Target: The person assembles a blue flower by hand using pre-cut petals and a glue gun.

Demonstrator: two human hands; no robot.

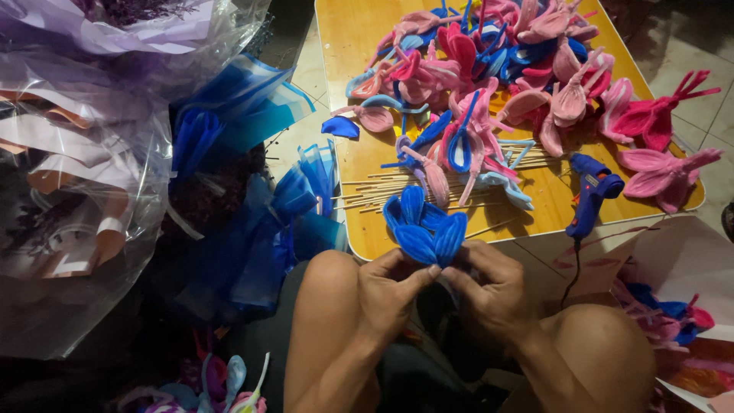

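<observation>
Nearest the camera, two bare knees frame the hands. The left hand [388, 291] and right hand [489, 287] are drawn together between the knees, fingertips meeting at the base of a blue flower [424, 223] made of fuzzy looped petals. Both hands pinch it from below, the left thumb touching the lowest petal, the right fingers curled around the hidden stem end. The flower stands upright above the knuckles, just over the near edge of the table [535, 206].

By the right knee lies a white sheet [680, 260] with more pink and blue petals [673, 315] tucked beneath it. At the bottom left, a few pale loops [229, 382] lie in the dark.

On the yellow table, just beyond the flower, a bundle of thin wooden sticks [375, 193] lies crosswise. To the right of them rests a blue glue gun [592, 191], its cord [572, 275] hanging over the table edge. Farther back sits a large heap of pink and blue petal pieces [497, 84], spreading to the right edge, where pink ones [657, 115] lie apart from the heap.

Left of the table, blue wrapping [252, 191] lies bunched on the floor. Farther left, bouquets in clear plastic [69, 191] fill the corner, with purple wrap [130, 23] at the far top
</observation>
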